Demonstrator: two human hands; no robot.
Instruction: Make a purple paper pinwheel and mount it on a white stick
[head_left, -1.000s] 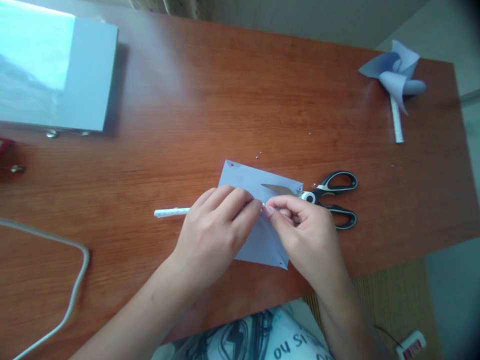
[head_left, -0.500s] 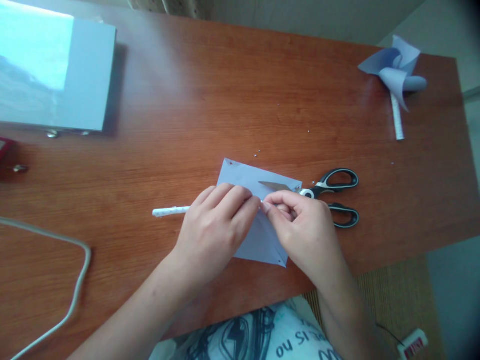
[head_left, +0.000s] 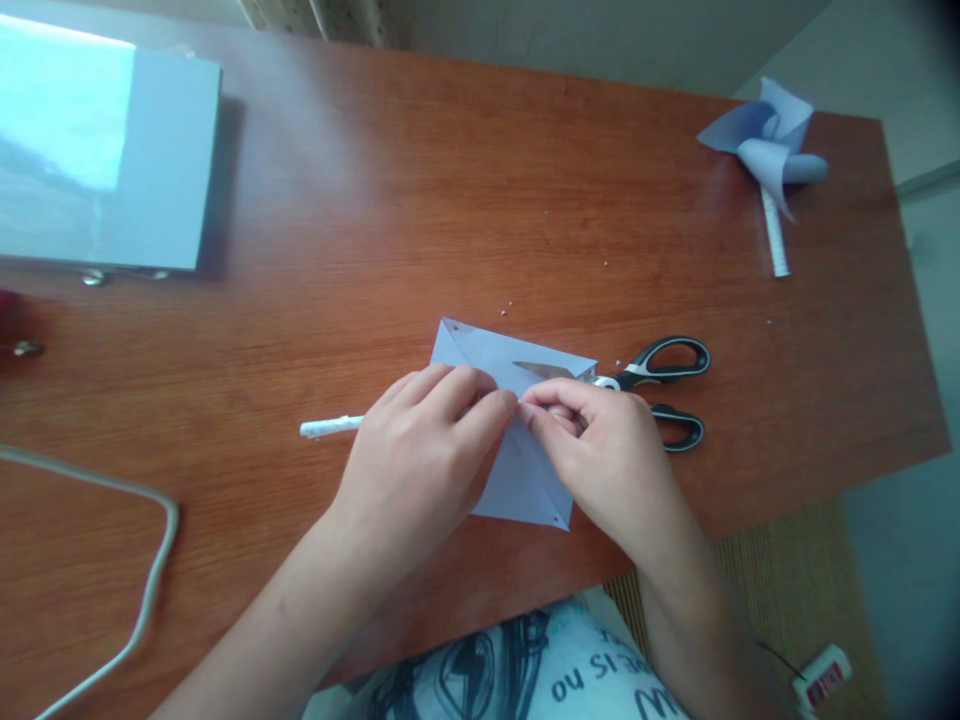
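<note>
My left hand (head_left: 427,440) is closed around a white rolled-paper stick (head_left: 330,427), whose one end pokes out to the left. Thumb and forefinger of my right hand (head_left: 600,440) are pinched together against the left fingertips; what they pinch is too small and hidden to make out. Beneath both hands lies a square sheet of white paper (head_left: 517,490) with crease or cut lines from its corners and small holes near them. Black-and-white scissors (head_left: 626,380) lie with blades apart, one blade over the sheet, the lower handle partly behind my right hand.
A finished paper pinwheel (head_left: 776,150) on a white stick lies at the far right of the wooden table (head_left: 375,250). A pale box with metal clasps (head_left: 169,160) stands at the back left. A grey cable (head_left: 161,550) curves across the left. Tiny paper bits are scattered about.
The whole view has shifted slightly. Both hands stay together over the sheet with the same closed grip; the fingers have moved only a little.
</note>
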